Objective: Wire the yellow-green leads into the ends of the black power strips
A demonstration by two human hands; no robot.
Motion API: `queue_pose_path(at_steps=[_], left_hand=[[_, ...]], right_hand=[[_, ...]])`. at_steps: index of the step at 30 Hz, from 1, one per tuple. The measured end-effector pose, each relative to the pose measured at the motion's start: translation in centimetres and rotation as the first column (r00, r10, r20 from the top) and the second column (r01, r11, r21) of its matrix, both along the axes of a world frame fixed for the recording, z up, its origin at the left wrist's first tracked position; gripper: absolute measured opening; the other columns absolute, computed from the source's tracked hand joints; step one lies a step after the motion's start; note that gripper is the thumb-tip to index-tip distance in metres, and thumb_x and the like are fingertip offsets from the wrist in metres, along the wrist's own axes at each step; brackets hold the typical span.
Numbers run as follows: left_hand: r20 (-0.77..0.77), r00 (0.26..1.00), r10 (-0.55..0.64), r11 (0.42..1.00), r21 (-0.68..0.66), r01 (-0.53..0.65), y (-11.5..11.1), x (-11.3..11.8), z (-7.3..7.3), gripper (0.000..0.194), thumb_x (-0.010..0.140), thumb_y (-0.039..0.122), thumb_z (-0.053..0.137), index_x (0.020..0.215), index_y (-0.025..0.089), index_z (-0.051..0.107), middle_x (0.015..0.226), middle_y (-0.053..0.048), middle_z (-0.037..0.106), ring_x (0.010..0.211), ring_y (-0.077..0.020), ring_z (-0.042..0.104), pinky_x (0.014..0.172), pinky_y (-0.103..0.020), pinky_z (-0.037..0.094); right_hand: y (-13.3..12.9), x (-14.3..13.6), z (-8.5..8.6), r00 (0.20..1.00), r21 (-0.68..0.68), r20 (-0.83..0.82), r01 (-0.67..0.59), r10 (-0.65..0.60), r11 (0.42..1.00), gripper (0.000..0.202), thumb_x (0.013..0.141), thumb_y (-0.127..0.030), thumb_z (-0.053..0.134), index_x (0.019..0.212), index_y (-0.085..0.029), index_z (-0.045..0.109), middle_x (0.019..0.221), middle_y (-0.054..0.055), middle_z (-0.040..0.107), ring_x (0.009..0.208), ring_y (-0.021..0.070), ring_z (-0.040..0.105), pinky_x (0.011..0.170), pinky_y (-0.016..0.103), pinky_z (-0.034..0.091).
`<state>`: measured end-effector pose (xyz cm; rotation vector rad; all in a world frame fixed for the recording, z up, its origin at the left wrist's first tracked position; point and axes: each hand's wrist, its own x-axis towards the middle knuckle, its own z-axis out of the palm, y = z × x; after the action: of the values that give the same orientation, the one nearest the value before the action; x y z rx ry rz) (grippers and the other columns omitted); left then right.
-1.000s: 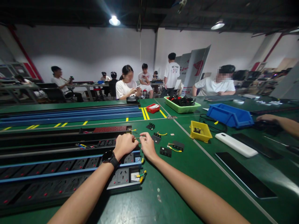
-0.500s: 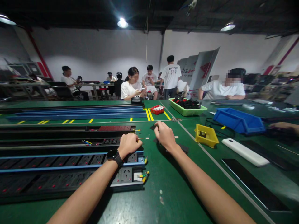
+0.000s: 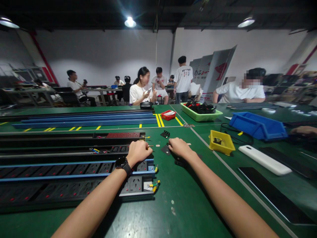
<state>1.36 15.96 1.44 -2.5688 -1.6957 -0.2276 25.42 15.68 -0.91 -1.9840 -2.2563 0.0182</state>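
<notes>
My left hand point(image 3: 140, 151), with a black watch on its wrist, is closed over the right end of a black power strip point(image 3: 119, 149). A thin brownish tip pokes out past its fingers; what they grip is hidden. To the right, my right hand point(image 3: 182, 147) is low over the table, its fingers closed at the edge of a small black bracket point(image 3: 165, 149). Another black bracket point(image 3: 165, 134) lies just beyond, and more dark pieces point(image 3: 182, 161) show under my right wrist. Nearer me are a blue-edged power strip point(image 3: 99, 168) and a black one point(image 3: 86, 188) with yellow-green wire ends.
Blue rails point(image 3: 86, 119) lie across the back left. Beyond my hands stand a red tray point(image 3: 168, 115) and a green basket point(image 3: 201, 115) of black parts. A yellow bin point(image 3: 221, 143), blue bin point(image 3: 259, 127), white case point(image 3: 264, 161) and dark panel point(image 3: 274, 196) sit right. Co-workers sit opposite.
My right hand has come back toward me from the farther bracket, which now lies free on the table, to the nearer one. The left hand stays at the strip's end.
</notes>
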Motion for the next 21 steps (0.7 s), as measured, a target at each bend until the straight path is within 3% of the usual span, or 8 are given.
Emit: queue_pose_path(at_steps=[4,8,10,16,21], left_hand=[[0.000,1.000,-0.004,1.000,0.009,0.004,-0.05,0.00,0.03,0.036,0.089,0.040,0.050,0.077,0.022,0.078,0.084,-0.012,0.078,0.084,-0.0257,0.072,0.073,-0.032,0.043],[-0.001,1.000,-0.006,1.000,0.016,0.006,-0.17,0.02,0.16,0.035,0.088,0.040,0.050,0.075,0.022,0.077,0.082,-0.011,0.077,0.082,-0.0254,0.072,0.072,-0.031,0.042],[-0.001,1.000,-0.007,1.000,0.020,0.007,-0.21,0.02,0.22,0.036,0.089,0.040,0.050,0.075,0.022,0.077,0.082,-0.011,0.077,0.082,-0.0260,0.072,0.071,-0.031,0.042],[-0.006,1.000,-0.010,1.000,0.025,0.011,-0.09,0.02,0.06,0.036,0.089,0.041,0.050,0.075,0.022,0.077,0.082,-0.011,0.077,0.080,-0.0266,0.072,0.070,-0.032,0.042],[-0.011,1.000,-0.014,1.000,0.025,0.015,0.10,-0.09,-0.19,0.035,0.090,0.040,0.050,0.076,0.023,0.078,0.082,-0.011,0.077,0.081,-0.0256,0.072,0.072,-0.032,0.042]], right_hand=[[0.26,-0.60,-0.02,0.997,-0.016,-0.065,-0.035,0.034,0.999,0.022,0.098,-0.025,0.055,0.098,-0.017,0.075,0.099,0.016,0.077,0.096,0.0303,0.073,0.080,0.032,0.048],[0.29,-0.97,-0.17,0.993,0.000,-0.109,-0.044,0.044,0.999,0.032,0.097,-0.023,0.057,0.127,-0.020,0.065,0.110,0.013,0.076,0.103,0.0281,0.070,0.083,0.030,0.047],[0.21,-1.04,-0.27,0.993,-0.002,-0.110,-0.041,0.041,0.999,0.036,0.096,-0.019,0.056,0.132,-0.020,0.062,0.112,0.014,0.075,0.103,0.0282,0.070,0.082,0.030,0.046],[-0.04,-1.00,-0.48,0.995,-0.027,-0.085,-0.059,0.057,0.998,0.023,0.096,-0.021,0.059,0.117,-0.016,0.068,0.114,0.020,0.073,0.105,0.0329,0.069,0.086,0.035,0.047],[0.00,-1.10,-0.26,0.978,-0.095,-0.109,-0.187,0.177,0.978,0.015,0.090,-0.010,0.059,0.093,-0.014,0.074,0.103,0.020,0.076,0.098,0.0305,0.071,0.083,0.032,0.047]])
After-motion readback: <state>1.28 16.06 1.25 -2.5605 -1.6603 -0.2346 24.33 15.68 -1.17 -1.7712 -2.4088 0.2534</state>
